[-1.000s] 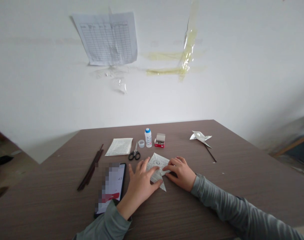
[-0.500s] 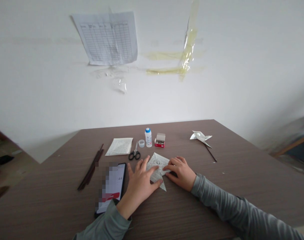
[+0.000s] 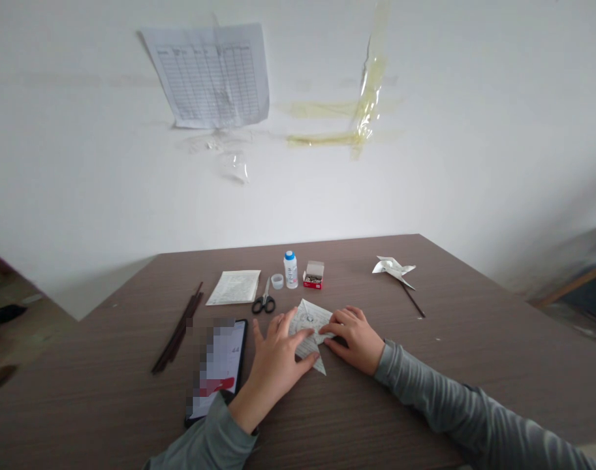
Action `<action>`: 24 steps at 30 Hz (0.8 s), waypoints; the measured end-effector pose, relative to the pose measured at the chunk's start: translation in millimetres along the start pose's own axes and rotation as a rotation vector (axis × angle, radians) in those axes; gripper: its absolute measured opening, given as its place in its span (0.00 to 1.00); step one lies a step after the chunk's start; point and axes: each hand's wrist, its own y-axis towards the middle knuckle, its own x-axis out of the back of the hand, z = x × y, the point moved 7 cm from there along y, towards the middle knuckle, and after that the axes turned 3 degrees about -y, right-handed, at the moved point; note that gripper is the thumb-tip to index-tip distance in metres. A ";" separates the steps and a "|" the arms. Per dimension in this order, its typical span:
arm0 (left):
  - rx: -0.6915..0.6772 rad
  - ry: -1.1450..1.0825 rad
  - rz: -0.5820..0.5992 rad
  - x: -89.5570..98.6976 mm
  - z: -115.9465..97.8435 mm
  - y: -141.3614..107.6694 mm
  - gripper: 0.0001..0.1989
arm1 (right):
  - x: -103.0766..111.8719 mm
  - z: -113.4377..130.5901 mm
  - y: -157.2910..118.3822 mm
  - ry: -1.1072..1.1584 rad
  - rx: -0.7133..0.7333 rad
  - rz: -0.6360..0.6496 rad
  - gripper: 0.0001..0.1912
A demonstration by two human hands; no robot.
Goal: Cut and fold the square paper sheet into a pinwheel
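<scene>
Head view: folded paper (image 3: 308,329) lies between both hands (image 3: 277,359) (image 3: 354,339), touching each.

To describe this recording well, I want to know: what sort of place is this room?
Probably an indoor craft workspace: a wood-grain table holds scissors, folded paper and a paper pinwheel on a stick, and a printed grid sheet hangs on the wall.

White folded paper (image 3: 308,320), grey print

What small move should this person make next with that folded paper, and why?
Probably run a finger along the fold to sharpen it. The left hand and right hand both lie on the folded paper, holding it down, and the paper pinwheel nearby shows crisp folds.
</scene>
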 end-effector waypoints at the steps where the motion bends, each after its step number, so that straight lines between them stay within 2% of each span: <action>1: 0.004 -0.005 0.009 0.0 -0.2 0.1 0.23 | 0.3 0.4 -0.1 0.000 0.000 0.000 0.13; 5: 0.028 -0.018 0.047 -0.8 -0.2 1.1 0.24 | -1.5 0.2 0.2 0.012 -0.014 0.031 0.14; 9: 0.020 -0.030 0.020 -0.1 -0.3 2.0 0.22 | -4.5 -1.4 0.3 0.026 -0.022 0.048 0.14; 17: 0.030 0.001 -0.001 -5.7 3.6 2.8 0.30 | -6.2 -4.3 -1.7 0.010 0.019 -0.004 0.14; 24: 0.021 0.021 -0.011 -7.0 6.1 2.2 0.28 | -9.4 -8.4 -1.9 0.019 0.014 -0.005 0.14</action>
